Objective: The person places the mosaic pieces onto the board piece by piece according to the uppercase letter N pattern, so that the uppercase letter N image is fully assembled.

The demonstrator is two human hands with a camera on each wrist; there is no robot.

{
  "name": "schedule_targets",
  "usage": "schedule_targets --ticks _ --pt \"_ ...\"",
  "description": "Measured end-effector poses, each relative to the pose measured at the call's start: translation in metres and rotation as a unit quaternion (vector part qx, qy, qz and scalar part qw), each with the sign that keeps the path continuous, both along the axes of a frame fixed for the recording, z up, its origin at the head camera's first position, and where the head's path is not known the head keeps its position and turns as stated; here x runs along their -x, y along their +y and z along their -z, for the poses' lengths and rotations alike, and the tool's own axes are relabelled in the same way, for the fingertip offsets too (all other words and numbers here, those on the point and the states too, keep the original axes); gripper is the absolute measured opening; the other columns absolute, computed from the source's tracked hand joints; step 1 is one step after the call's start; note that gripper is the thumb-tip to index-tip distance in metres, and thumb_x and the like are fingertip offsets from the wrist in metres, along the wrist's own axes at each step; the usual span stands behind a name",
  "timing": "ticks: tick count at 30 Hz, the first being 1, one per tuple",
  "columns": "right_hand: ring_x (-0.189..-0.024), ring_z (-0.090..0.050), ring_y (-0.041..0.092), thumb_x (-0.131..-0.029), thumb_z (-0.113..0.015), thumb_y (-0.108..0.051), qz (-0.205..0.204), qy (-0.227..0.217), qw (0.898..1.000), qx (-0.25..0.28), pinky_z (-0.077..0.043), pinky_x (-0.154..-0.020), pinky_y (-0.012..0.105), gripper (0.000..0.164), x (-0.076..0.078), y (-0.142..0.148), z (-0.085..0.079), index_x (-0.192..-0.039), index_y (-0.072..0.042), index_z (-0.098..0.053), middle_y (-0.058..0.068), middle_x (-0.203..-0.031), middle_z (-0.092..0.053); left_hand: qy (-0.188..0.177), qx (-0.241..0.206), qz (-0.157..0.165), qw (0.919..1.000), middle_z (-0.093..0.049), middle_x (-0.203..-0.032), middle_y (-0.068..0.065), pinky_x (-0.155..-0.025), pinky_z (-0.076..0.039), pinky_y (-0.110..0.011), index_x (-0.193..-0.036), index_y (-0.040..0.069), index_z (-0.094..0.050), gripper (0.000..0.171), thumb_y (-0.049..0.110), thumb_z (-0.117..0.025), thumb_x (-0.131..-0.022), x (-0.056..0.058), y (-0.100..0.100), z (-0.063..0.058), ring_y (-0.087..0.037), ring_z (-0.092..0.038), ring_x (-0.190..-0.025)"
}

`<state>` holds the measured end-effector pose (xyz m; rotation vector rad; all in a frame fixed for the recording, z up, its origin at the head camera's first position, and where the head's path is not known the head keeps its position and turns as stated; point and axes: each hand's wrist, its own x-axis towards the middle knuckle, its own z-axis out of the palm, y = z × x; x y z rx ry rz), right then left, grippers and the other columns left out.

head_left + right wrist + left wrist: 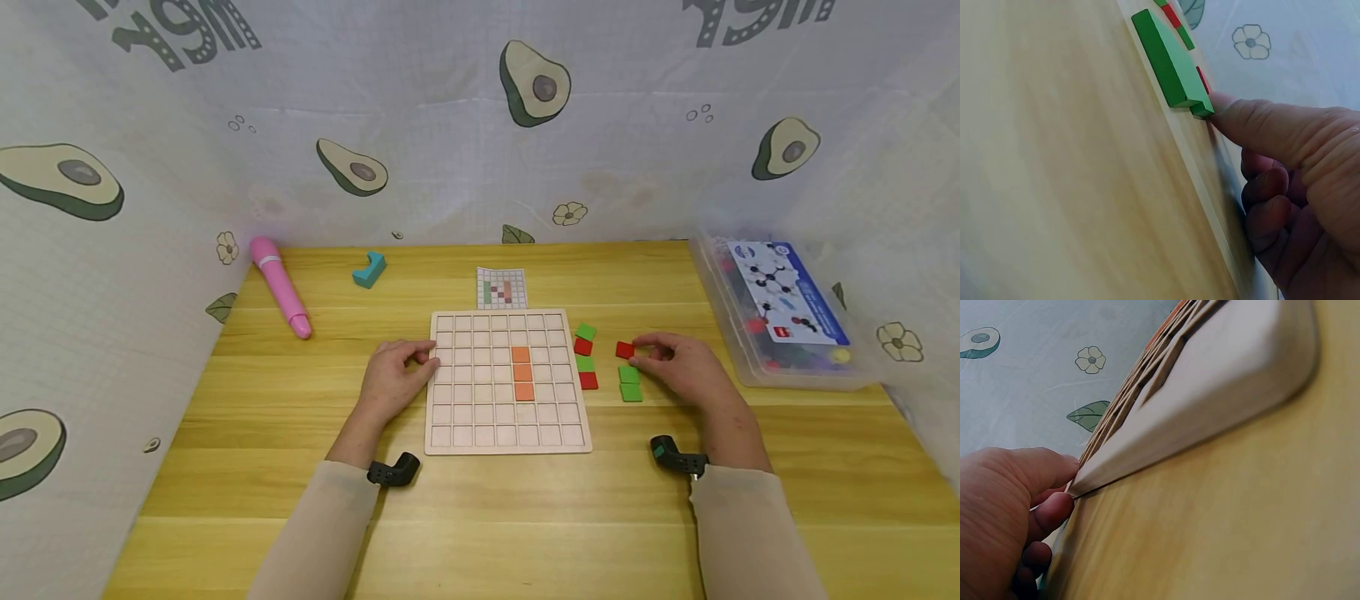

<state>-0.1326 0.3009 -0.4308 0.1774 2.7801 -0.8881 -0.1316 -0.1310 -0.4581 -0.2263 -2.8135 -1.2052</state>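
Head view: left hand (393,379), fingers bent, grips the wooden grid board (483,393) by its edge; right hand (686,371), thumb and forefinger narrowly parted, touches a red tile (624,350), pinch unclear.

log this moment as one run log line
left hand: touches left edge of grid board | right hand: at red tile, green tiles nearby | grid board: three orange tiles in one column

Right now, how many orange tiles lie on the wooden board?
3. The top orange tile, the middle orange tile and the bottom orange tile fill adjoining cells in one column of the wooden board. Every cell shows in the head view, so none is hidden there.
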Motion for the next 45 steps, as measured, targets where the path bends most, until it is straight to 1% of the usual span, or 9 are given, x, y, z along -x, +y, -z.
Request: schedule_targets --ticks 3,9,18,26,28,31,37,41,45 --pt "-0.086 -0.050 0.026 -0.099 -0.068 -0.034 -0.005 0.004 1.000 -0.005 -0.040 -0.072 0.033 0.039 0.000 0.000 0.000 -0.130 -0.010 -0.066 0.011 -0.098 -0.057 0.000 0.001 0.000 1.0000 -0.068 -0.090 -0.003 -0.081 -0.038 -0.033 -0.119 0.010 -0.076 0.029 0.023 -0.073 -0.094 0.000 0.000 0.001 -0.022 -0.051 -0.089" --pt "-0.089 -0.050 0.026 -0.099 -0.067 -0.034 -0.007 -0.004 1.000 -0.004 -0.040 -0.073 0.033 0.040 0.001 -0.002 -0.001 -0.131 -0.009 -0.065 0.012 -0.099 -0.056 -0.001 0.004 -0.002 1.0000 -0.068 -0.090 -0.003 -0.081 -0.037 -0.033 -0.120 0.010 -0.076 0.029 0.023 -0.073 -0.094 0.000 0.000 0.001 -0.022 -0.051 -0.089" --pt "-0.087 -0.050 0.026 -0.100 -0.065 -0.036 -0.011 0.000 1.000 -0.006 -0.040 -0.071 0.033 0.041 0.000 -0.004 -0.003 -0.129 -0.007 -0.064 0.011 -0.097 -0.056 -0.003 0.009 -0.003 1.0000 -0.068 -0.090 -0.002 -0.080 -0.037 -0.032 -0.120 0.011 -0.076 0.030 0.024 -0.074 -0.093 0.000 0.001 0.000 -0.021 -0.051 -0.089" --pt "-0.091 -0.052 0.026 -0.098 -0.067 -0.042 -0.022 -0.006 1.000 0.000 -0.041 -0.074 0.033 0.046 -0.002 -0.013 -0.012 -0.132 -0.010 -0.063 0.011 -0.100 -0.058 -0.003 0.008 -0.005 1.0000 -0.068 -0.090 -0.002 -0.081 -0.038 -0.032 -0.120 0.011 -0.076 0.030 0.024 -0.073 -0.094 0.000 0.000 0.002 -0.021 -0.051 -0.089" --pt "-0.091 -0.052 0.026 -0.097 -0.068 -0.043 -0.031 0.000 1.000 -0.002 -0.042 -0.074 0.033 0.047 -0.003 -0.017 -0.016 -0.131 -0.010 -0.064 0.010 -0.099 -0.058 -0.001 0.006 -0.004 1.0000 -0.068 -0.090 -0.002 -0.081 -0.038 -0.032 -0.120 0.011 -0.076 0.030 0.024 -0.074 -0.093 0.000 0.000 0.002 -0.021 -0.051 -0.089" --pt "-0.086 -0.052 0.024 -0.096 -0.071 -0.039 -0.051 0.012 0.999 -0.002 -0.042 -0.071 0.031 0.043 -0.003 -0.023 -0.020 -0.127 -0.010 -0.066 0.009 -0.095 -0.058 -0.002 0.006 -0.004 1.0000 -0.068 -0.090 -0.001 -0.080 -0.037 -0.032 -0.120 0.011 -0.076 0.030 0.024 -0.074 -0.093 0.001 0.000 0.002 -0.021 -0.051 -0.089" --pt "-0.074 -0.051 0.020 -0.094 -0.075 -0.028 -0.108 0.037 0.993 0.020 -0.041 -0.062 0.026 0.030 -0.004 -0.035 -0.020 -0.116 -0.009 -0.069 0.006 -0.085 -0.059 -0.004 0.006 -0.004 1.0000 -0.068 -0.090 -0.001 -0.081 -0.037 -0.032 -0.120 0.011 -0.076 0.030 0.025 -0.074 -0.093 0.000 0.000 0.001 -0.021 -0.051 -0.090" --pt "-0.071 -0.049 0.019 -0.092 -0.076 -0.026 -0.129 0.027 0.990 0.051 -0.040 -0.058 0.026 0.027 -0.006 -0.046 -0.019 -0.112 -0.010 -0.068 0.005 -0.083 -0.057 -0.001 0.004 -0.002 1.0000 -0.068 -0.091 -0.001 -0.081 -0.037 -0.033 -0.120 0.011 -0.076 0.030 0.025 -0.074 -0.093 0.000 0.000 0.001 -0.021 -0.050 -0.090" --pt "-0.071 -0.049 0.019 -0.090 -0.079 -0.027 -0.144 0.009 0.987 0.071 -0.039 -0.057 0.025 0.028 -0.008 -0.059 -0.019 -0.110 -0.011 -0.067 0.004 -0.083 -0.055 0.000 0.002 -0.002 1.0000 -0.068 -0.090 -0.001 -0.081 -0.037 -0.032 -0.119 0.011 -0.076 0.029 0.025 -0.074 -0.093 0.001 0.000 0.002 -0.021 -0.050 -0.089"
